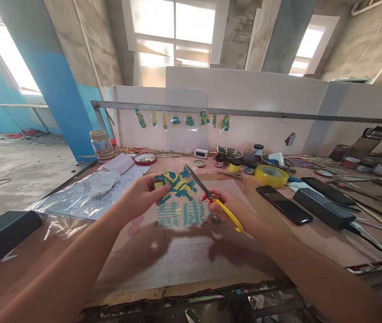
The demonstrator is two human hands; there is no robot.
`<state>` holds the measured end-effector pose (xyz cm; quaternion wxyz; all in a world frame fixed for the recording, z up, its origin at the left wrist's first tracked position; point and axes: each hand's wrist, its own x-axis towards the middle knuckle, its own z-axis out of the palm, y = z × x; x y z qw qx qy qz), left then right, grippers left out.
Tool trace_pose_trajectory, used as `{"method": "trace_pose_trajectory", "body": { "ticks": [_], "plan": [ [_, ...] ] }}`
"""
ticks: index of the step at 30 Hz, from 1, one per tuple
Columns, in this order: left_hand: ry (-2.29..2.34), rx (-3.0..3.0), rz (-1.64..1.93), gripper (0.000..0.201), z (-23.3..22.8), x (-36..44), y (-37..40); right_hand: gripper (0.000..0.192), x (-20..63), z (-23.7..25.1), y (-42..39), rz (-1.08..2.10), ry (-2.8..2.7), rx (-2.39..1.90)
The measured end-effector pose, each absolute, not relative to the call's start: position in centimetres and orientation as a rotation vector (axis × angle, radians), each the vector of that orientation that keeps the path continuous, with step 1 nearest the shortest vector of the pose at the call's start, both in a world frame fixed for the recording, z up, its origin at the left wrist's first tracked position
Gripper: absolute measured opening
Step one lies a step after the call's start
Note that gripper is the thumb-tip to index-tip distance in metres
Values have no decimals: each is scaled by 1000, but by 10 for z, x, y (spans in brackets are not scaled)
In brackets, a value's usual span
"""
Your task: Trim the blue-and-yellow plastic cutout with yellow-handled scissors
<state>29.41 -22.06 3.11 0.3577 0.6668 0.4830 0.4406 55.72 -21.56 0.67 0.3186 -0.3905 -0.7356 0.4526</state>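
Observation:
My left hand (pixel 150 190) pinches the left edge of a clear plastic sheet piece with a blue-green and yellow pattern (pixel 177 185), held up above the worktable. My right hand (pixel 222 202) is wrapped round a pair of scissors (pixel 228 215) with yellow handles. The dark blades point up and to the left, close to the right edge of the patterned piece; they look nearly closed, and I cannot tell whether they touch it. Below both hands lies a white sheet (pixel 143 262) with large green printed characters and a pink mark at its left.
Several patterned cutouts (pixel 204 118) hang from a metal rail (pixel 173 107) at the back. To the right are a tape roll (pixel 270 176), a phone (pixel 284 205) and a black adapter (pixel 323 207). Clear film (pixel 76 197) and a glass jar (pixel 101 147) stand left; small paint pots (pixel 234 165) sit behind.

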Motion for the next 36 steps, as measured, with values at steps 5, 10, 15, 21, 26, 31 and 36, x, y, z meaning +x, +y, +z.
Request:
{"method": "trace_pose_trajectory", "body": {
  "ticks": [5,10,15,21,26,31,36],
  "plan": [
    [1261,1788,1059,26,27,291,-218,37,559,-2,-211,1230,-1909,-1033],
    [1219,1802,1045,26,25,290,-216,38,558,-4,-209,1276,-1864,-1039],
    [1233,1794,1053,25,24,290,-215,35,554,4,-216,1338,-1743,-1068],
    [1215,1809,996,24,25,291,-219,33,556,10,-214,1259,-1618,-1120],
    [1217,1868,963,34,13,303,-218,33,559,10,-214,1007,-1680,-1043],
    [1167,1829,867,37,-7,325,-223,27,553,-7,-210,880,-1781,-933],
    [1297,1943,746,38,-11,327,-227,29,554,-19,-206,813,-1805,-872]
  ]
}}
